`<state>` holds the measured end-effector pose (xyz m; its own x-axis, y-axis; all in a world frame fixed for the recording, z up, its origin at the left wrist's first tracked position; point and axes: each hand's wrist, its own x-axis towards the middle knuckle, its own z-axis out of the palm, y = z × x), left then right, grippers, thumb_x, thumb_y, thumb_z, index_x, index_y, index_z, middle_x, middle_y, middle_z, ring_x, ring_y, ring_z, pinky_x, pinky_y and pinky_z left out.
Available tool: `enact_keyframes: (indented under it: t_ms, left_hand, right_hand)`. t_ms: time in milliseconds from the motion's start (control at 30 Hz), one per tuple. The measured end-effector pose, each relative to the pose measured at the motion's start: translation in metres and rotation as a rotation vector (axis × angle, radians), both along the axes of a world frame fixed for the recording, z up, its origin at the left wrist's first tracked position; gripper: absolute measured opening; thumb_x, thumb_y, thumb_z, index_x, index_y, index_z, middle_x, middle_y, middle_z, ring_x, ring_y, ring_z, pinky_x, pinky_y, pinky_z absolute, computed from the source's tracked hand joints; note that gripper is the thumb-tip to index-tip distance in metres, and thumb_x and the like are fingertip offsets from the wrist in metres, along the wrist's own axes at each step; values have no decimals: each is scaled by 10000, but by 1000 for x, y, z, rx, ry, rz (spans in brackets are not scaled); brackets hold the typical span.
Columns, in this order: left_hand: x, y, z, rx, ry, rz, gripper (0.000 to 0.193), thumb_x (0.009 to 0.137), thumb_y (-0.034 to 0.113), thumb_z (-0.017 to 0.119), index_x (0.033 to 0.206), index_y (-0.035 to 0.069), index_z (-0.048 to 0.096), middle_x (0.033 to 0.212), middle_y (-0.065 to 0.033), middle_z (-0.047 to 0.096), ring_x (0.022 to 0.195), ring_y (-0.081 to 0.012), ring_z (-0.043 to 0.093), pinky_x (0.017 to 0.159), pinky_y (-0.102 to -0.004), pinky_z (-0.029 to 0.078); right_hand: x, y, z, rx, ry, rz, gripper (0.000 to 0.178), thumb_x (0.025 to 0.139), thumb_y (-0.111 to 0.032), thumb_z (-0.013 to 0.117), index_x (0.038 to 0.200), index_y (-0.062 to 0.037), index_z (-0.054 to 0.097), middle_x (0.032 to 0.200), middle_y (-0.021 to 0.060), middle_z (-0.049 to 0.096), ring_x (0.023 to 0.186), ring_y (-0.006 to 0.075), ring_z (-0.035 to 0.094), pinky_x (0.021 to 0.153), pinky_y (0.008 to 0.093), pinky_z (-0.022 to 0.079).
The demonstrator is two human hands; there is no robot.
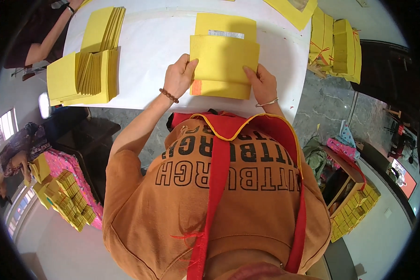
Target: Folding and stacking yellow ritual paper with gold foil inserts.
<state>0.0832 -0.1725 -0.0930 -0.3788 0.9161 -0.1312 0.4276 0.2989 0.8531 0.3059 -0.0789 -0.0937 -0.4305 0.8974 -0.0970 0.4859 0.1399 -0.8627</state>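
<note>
Between my two hands is a folded yellow paper packet (pixel 224 63), held at the near side of the white table. An upper yellow flap (pixel 226 23) rises behind its front panel, and a pale printed strip (pixel 226 34) shows where the two meet. An orange-red patch marks the packet's lower left corner. My left hand (pixel 177 74) is closed on the left edge, thumb on the front. On the right edge my right hand (pixel 264 85) is also closed, its thumb pressing the front face. Fingers behind the paper are hidden.
Fanned stacks of yellow paper (pixel 91 72) lie on the white table (pixel 147 51) at the left. Yellow bundles with red ties (pixel 333 49) stand off its right edge. Another person's arm (pixel 49 44) reaches in at the far left. Yellow bundles (pixel 72 200) sit lower left.
</note>
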Motion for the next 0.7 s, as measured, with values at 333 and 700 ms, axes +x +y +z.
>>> enact_keyframes:
  t_ms: [333,700]
  left_hand:
    - [-7,11,-16,-115,-279,101,239,844,220,565,741,5,543,537,-28,523,469,-92,451,442,-271,357]
    - [-8,12,-18,-119,-307,131,222,833,234,567,783,25,510,531,-35,540,439,-106,456,431,-275,364]
  right_hand:
    - [-8,-2,4,-63,-9,-116,449,824,-183,617,1245,-88,493,579,-19,505,524,39,408,485,214,340]
    - [-16,-9,4,6,-69,-206,409,806,-228,594,1192,-99,549,536,90,454,472,172,449,494,317,389]
